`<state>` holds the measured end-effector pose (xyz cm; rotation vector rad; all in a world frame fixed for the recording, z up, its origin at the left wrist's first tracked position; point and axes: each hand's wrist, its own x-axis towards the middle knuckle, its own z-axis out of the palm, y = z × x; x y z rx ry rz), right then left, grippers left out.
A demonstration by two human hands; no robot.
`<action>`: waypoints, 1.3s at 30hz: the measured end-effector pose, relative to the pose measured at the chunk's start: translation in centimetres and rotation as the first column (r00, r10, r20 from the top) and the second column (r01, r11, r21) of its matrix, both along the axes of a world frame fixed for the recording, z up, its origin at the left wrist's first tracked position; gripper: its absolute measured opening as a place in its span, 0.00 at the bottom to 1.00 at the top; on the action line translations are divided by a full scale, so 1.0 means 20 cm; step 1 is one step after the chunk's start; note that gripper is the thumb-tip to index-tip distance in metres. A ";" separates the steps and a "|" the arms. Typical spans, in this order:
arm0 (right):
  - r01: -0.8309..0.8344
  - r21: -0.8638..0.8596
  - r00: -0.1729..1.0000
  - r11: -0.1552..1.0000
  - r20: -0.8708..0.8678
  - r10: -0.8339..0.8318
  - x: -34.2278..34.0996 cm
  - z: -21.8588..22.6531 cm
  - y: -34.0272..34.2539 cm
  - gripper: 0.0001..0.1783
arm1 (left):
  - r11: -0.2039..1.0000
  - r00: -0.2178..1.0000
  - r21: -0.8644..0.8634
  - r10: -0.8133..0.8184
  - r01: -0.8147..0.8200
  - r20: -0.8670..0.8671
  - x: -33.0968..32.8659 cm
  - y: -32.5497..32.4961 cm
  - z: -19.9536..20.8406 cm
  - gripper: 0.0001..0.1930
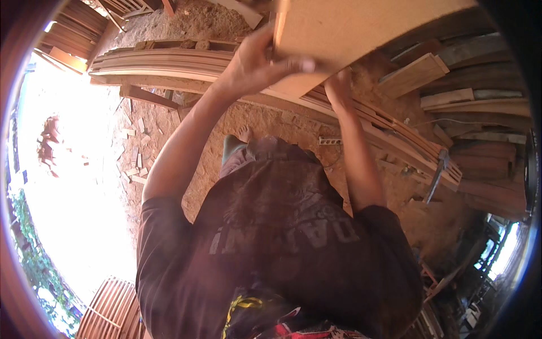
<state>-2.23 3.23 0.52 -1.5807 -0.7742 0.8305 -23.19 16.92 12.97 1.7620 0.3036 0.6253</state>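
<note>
A wide, pale wooden board [367, 28] is tilted up in front of me, its upper part running out of view. My left hand [257, 65] grips its left edge, thumb lying across the face and the other fingers partly hidden and blurred. At the lower right edge, my right hand [339, 87] holds the same board from beneath. The board covers most of that hand's fingers. Below the board, a stack of long, thin wooden strips [164, 65] runs crosswise.
A clamp-like metal tool [440, 169] sits at the strips' right end. More planks [474, 99] are piled at the right. Small wood offcuts [135, 161] litter the dirt floor [265, 121] at left. A slatted wooden piece [110, 311] stands at lower left.
</note>
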 end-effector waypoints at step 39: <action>-0.088 -0.018 0.356 0.996 0.933 0.048 -0.24 -0.13 -0.16 0.25 | 0.776 0.964 0.622 0.234 -0.105 -0.130 -0.06 0.00 -0.86 0.24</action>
